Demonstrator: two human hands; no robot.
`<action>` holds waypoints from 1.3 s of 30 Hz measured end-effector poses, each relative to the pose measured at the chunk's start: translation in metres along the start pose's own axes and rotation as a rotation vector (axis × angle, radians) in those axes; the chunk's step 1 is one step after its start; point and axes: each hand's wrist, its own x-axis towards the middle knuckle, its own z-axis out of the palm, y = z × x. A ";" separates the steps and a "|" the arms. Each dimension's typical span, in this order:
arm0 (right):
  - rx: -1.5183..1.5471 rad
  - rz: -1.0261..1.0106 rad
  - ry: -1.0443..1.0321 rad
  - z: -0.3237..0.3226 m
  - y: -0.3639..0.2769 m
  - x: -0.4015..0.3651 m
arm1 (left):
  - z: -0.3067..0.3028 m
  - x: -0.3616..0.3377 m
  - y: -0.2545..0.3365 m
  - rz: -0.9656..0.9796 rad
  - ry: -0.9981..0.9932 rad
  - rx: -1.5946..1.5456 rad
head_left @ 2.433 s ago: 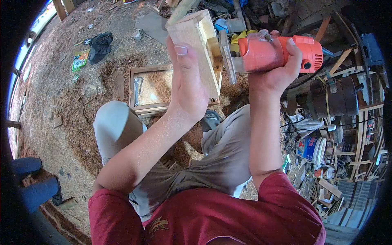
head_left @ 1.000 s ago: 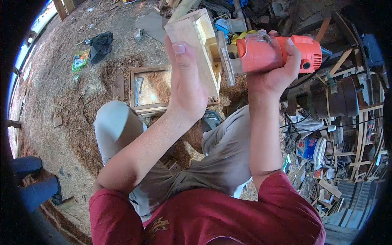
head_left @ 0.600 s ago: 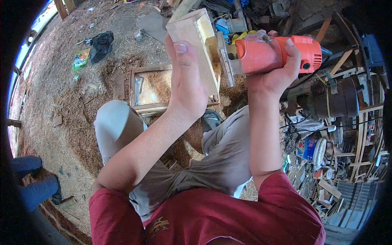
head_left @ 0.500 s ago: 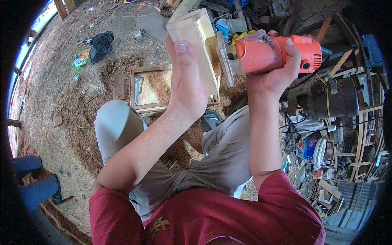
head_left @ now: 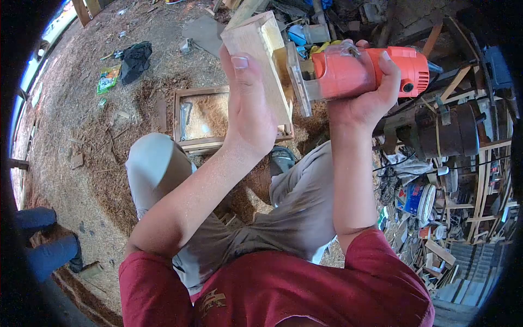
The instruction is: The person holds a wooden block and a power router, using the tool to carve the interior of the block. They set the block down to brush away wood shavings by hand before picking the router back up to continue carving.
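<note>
My left hand (head_left: 250, 98) is closed on a pale wooden piece (head_left: 264, 60) that stands tilted at the top centre; the thumb lies on its near face and the other fingers are mostly hidden. My right hand (head_left: 368, 92) grips an orange power tool (head_left: 348, 71) from below, its body pointing right. The tool's flat base plate with a clear guard (head_left: 299, 82) faces the wooden piece at its right side. Whether the two touch, I cannot tell.
A wooden frame (head_left: 180, 117) lies on the sawdust-covered floor beyond my knees. A dark motor-like cylinder (head_left: 452, 131), a white bucket (head_left: 426, 203) and wood scraps (head_left: 441, 253) are at the right. Another person's blue-clad legs (head_left: 52, 253) show at the lower left.
The orange tool and its base plate have shifted very slightly left. My grip on both things is the same.
</note>
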 end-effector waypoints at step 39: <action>0.014 0.061 -0.021 0.001 0.002 -0.006 | -0.008 0.006 -0.006 0.028 0.061 0.041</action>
